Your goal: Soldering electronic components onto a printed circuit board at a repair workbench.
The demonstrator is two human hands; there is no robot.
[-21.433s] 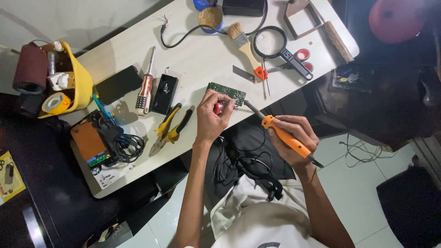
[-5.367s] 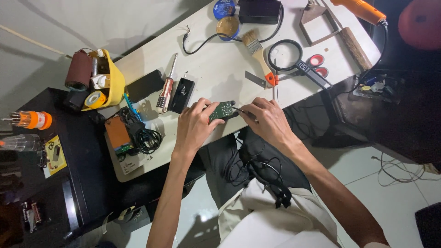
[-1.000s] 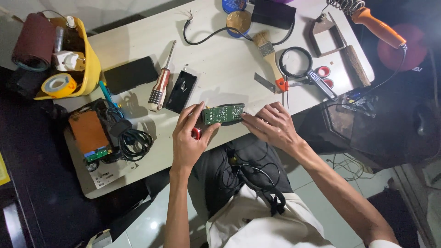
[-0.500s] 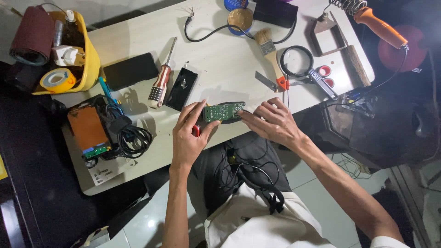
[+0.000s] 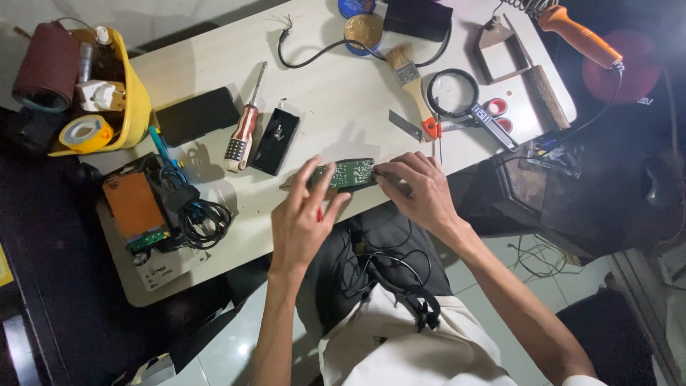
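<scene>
Fingers of the left hand pinch the green circuit board at the desk's near edge; the right hand grips its other end, perhaps with a thin tool. Steadying both ends seems wise.

Yellow bin at the table's left end, holding a tape roll and a white plug. Beside it, a dark phone, a screwdriver and a black box. Orange device near coiled cables. Farther right, a brush, a magnifier and a soldering iron.
</scene>
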